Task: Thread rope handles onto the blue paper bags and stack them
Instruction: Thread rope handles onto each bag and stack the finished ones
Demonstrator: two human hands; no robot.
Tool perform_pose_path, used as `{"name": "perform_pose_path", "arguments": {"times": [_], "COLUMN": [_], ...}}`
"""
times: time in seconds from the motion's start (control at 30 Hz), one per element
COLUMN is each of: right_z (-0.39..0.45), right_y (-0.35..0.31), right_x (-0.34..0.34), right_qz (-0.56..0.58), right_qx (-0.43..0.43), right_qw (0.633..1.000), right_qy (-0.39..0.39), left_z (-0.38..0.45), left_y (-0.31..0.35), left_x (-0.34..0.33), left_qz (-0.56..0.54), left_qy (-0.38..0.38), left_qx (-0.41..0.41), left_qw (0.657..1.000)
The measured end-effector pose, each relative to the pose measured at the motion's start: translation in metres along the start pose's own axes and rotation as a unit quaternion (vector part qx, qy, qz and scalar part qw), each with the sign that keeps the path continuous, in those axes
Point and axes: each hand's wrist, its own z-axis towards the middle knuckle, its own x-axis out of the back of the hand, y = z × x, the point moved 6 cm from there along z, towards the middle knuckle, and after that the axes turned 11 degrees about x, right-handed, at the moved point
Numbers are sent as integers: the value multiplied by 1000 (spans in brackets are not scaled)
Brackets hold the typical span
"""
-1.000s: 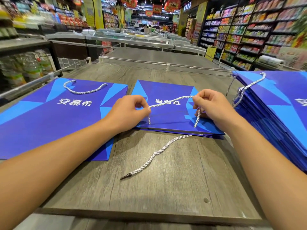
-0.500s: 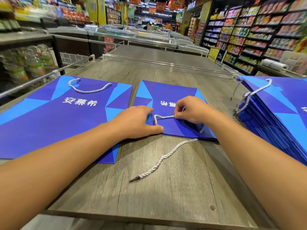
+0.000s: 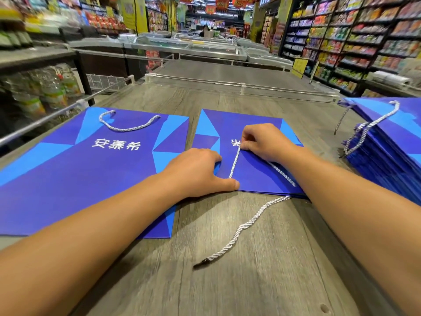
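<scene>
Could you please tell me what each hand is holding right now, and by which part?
The right hand pinches the white twisted rope handle at its upper end, over the middle blue paper bag. The left hand presses that bag flat, holding nothing.

Bright overhead store lighting; soft shadows under forearms; wide-angle bending at edges; side shelves motion-blurred.

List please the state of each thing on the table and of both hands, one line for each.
Middle bag: flat, handle half threaded.
Rope: taut between hands; loose end lying on table.
Left bag: flat, handle fitted.
Right stack: bags piled, handles on.
Left hand: pressing the middle bag's edge.
Right hand: pinching the rope.
</scene>
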Motion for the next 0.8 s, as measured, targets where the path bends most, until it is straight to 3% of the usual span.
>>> {"name": "perform_pose_path", "arguments": {"times": [0.17,0.3,0.47,0.63,0.73,0.8], "right_z": [-6,-16,-61,-109,-116,-121], "right_y": [13,9,27,44,47,52], "right_x": [2,10,39,28,29,34], "right_qz": [66,100,123,54,167,184], "right_qx": [-101,-120,-185,-301,-318,-338], "right_qw": [993,988,972,951,933,922], "right_qy": [1,-10,75,-34,27,45], "left_z": [-3,-4,-4,-6,-7,-7], "left_y": [1,1,1,5,7,7], "left_x": [-1,-1,-1,3,5,3], "left_qz": [-16,-27,-31,-5,30,34], "left_qy": [-6,-2,8,31,49,40], "left_qx": [5,0,0,-15,-10,-12], "left_qw": [1000,1000,999,999,998,999]}}
